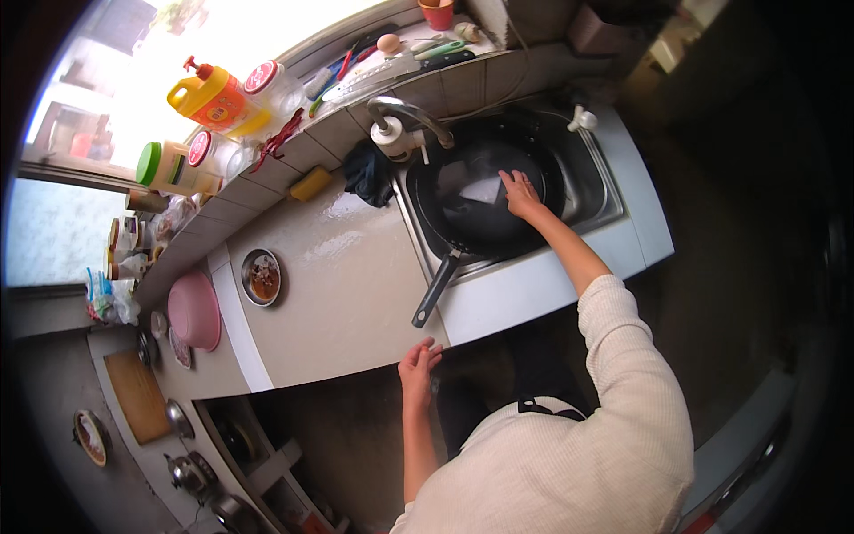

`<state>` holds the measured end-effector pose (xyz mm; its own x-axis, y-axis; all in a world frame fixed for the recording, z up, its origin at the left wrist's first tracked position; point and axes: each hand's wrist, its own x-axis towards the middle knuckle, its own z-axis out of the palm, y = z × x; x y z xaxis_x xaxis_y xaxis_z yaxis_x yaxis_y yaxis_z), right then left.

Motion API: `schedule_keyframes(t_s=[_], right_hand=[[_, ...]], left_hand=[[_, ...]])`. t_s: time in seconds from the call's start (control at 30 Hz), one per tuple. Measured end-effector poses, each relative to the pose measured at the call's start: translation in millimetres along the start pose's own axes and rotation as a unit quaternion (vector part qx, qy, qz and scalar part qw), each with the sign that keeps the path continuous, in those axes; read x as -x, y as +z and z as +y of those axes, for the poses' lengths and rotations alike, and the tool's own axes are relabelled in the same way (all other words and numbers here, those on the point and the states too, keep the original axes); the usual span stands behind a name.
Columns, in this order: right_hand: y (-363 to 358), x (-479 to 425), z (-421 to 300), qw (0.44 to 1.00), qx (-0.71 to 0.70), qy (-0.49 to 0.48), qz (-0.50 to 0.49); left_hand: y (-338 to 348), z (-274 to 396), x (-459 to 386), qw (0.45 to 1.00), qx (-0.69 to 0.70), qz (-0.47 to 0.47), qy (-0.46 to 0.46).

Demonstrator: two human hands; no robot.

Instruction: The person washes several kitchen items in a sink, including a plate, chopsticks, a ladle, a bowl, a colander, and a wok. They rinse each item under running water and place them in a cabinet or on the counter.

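A large black wok (pixel 460 230) rests in the steel sink (pixel 604 200), its long dark handle (pixel 437 287) reaching over the counter's front edge. Inside the wok lies a pale, roughly triangular patch (pixel 484 189); whether it is a cloth or light on water I cannot tell. My right hand (pixel 522 193) is over the wok beside that patch, fingers spread, with nothing seen in its grasp. At the counter's edge, below the handle's end, my left hand (pixel 420 367) has its fingers loosely bent and appears empty. The chrome faucet (pixel 410 110) arches over the wok's far side.
Left of the sink are a dark cloth (pixel 367 175), a yellow sponge (pixel 310 183), a small metal bowl with food remains (pixel 261 277) and a pink basin (pixel 193 310). A knife (pixel 373 77), an egg (pixel 388 44), jars and a yellow pump bottle (pixel 217 100) line the window ledge.
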<state>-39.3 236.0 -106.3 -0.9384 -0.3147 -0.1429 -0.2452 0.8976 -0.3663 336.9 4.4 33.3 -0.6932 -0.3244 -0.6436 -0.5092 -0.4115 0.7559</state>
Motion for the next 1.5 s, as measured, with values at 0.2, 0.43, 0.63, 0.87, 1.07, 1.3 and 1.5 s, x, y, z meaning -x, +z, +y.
schedule_keyframes(t_s=[0.2, 0.43, 0.63, 0.87, 1.07, 1.3, 1.5], right_hand=[[41.6, -56.7, -8.4, 0.986, 0.056, -0.128, -0.096], [-44.9, -36.6, 28.2, 0.937, -0.044, -0.344, 0.038], [-45.1, 30.8, 13.2, 0.928, 0.049, -0.102, -0.355], [34.6, 24.7, -81.5, 0.919, -0.094, -0.153, -0.352], [13.4, -100.1, -100.4, 0.921, 0.114, -0.372, -0.002], [4.5, -162.8, 44.3, 0.918, 0.082, -0.387, -0.035], [-38.6, -48.4, 35.6, 0.936, 0.207, -0.22, -0.182]], left_hand=[[35.2, 13.4, 1.7, 0.993, -0.01, 0.111, -0.024], [75.4, 45.4, -61.2, 0.864, -0.365, 0.199, 0.284], [79.9, 34.0, -124.4, 0.838, -0.481, 0.083, 0.243], [82.8, 41.4, -145.3, 0.859, -0.487, 0.02, 0.155], [79.2, 41.8, -143.8, 0.882, -0.453, 0.025, 0.124], [83.5, 50.7, -146.6, 0.889, -0.439, -0.004, 0.133], [82.7, 41.5, -144.4, 0.886, -0.438, 0.026, 0.152]])
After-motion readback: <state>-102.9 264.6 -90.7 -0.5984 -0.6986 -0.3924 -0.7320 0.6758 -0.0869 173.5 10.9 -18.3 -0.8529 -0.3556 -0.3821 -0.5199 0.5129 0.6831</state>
